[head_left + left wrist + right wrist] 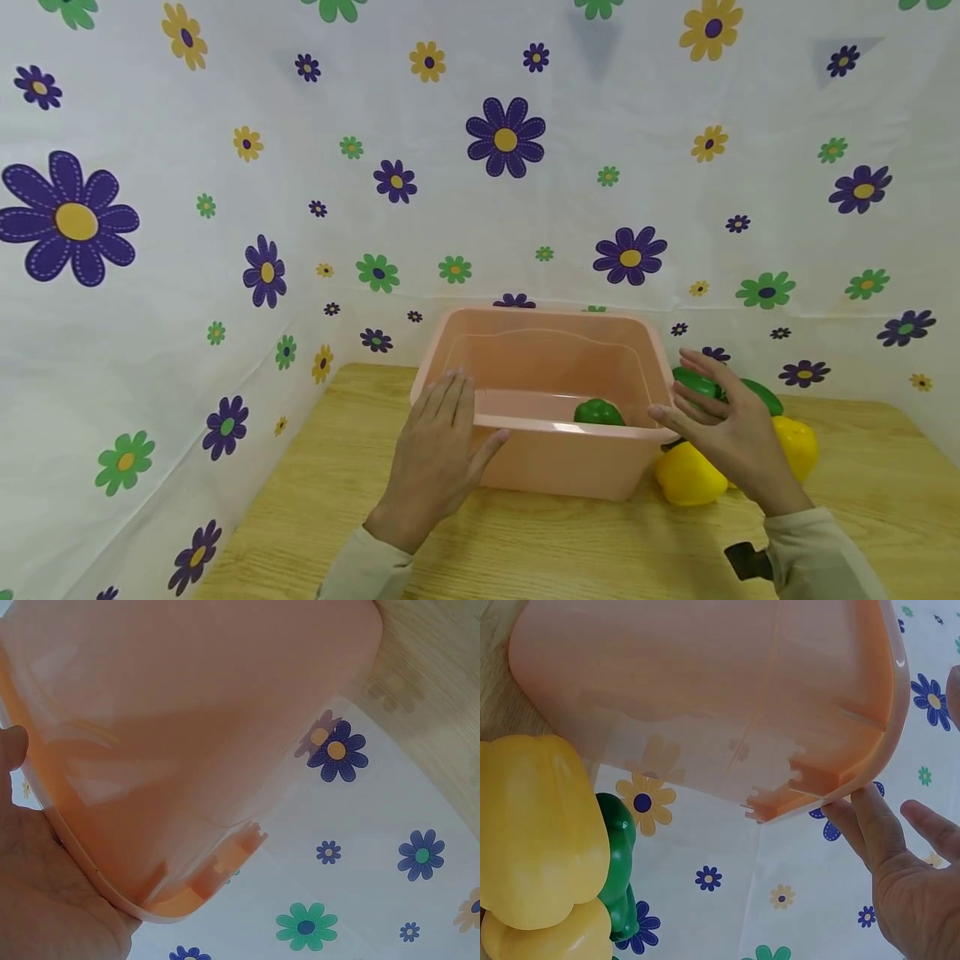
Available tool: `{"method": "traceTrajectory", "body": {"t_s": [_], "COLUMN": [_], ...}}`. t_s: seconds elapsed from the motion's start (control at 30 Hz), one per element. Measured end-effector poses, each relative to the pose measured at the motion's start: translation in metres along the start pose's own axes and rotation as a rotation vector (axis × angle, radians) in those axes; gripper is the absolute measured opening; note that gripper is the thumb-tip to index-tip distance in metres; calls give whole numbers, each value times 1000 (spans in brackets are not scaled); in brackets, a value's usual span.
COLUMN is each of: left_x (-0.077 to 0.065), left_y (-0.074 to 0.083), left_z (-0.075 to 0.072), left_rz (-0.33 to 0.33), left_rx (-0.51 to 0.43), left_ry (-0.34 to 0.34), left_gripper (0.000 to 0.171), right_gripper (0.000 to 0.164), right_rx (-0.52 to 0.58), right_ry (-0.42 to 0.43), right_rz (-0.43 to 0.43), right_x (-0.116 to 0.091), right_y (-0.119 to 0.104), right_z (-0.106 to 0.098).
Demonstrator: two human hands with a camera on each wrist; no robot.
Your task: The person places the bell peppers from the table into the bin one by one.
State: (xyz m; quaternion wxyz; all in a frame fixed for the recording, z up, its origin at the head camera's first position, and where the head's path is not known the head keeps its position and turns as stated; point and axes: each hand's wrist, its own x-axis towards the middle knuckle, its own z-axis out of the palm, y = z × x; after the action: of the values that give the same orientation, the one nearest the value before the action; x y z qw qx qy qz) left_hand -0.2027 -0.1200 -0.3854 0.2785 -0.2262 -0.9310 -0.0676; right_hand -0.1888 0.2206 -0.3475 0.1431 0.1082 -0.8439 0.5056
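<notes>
A pink plastic bin (558, 467) stands on the table, with a green bell pepper (597, 412) inside, partly hidden by the front wall. My left hand (438, 454) lies with straight fingers against the bin's left front corner, thumb spread along the front; the left wrist view shows the palm at the rim (94, 877). At the right end my right hand (731, 437) has its fingers loosely spread, and in the right wrist view fingertips (874, 814) meet the underside of the rim. Neither hand curls round anything.
Right of the bin, partly behind my right hand, sit yellow bell peppers (690, 477) and green peppers (763, 396). A black piece (742, 561) shows by the right sleeve. Flower-printed white sheeting (570, 225) rises behind and left of the wooden table (322, 475).
</notes>
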Motion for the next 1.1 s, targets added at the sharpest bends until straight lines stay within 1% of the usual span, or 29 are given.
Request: {"method": "traceTrajectory", "body": {"t_s": [0.3, 0.43, 0.5, 0.57, 0.63, 0.73, 0.9, 1.0, 1.1], "left_x": [0, 0, 0, 0, 0, 1, 0, 0, 0], "left_y": [0, 0, 0, 0, 0, 0, 1, 1, 0], "left_z": [0, 0, 0, 0, 0, 1, 1, 1, 1], "left_rz": [-8, -11, -8, -6, -5, -6, -4, -1, 2], "left_rx": [0, 5, 5, 6, 7, 6, 3, 2, 1], "left_ry": [7, 0, 1, 3, 6, 7, 2, 8, 14], "left_gripper": [78, 78, 78, 78, 78, 78, 79, 79, 79], "right_gripper": [76, 67, 63, 58, 53, 49, 50, 54, 59], "right_rx": [10, 26, 9, -19, -50, -86, -91, -115, -150], "right_ry": [13, 75, 129, 175, 208, 228, 251, 236, 197], "right_rz": [-25, -84, -116, -125, -111, -72, -14, 29, 89], "right_x": [2, 3, 3, 3, 2, 0, -4, -6, -9], "right_y": [0, 1, 2, 3, 4, 9, 16, 20, 25], "right_z": [-1, -3, -5, -7, -11, -16, -25, -29, -30]}}
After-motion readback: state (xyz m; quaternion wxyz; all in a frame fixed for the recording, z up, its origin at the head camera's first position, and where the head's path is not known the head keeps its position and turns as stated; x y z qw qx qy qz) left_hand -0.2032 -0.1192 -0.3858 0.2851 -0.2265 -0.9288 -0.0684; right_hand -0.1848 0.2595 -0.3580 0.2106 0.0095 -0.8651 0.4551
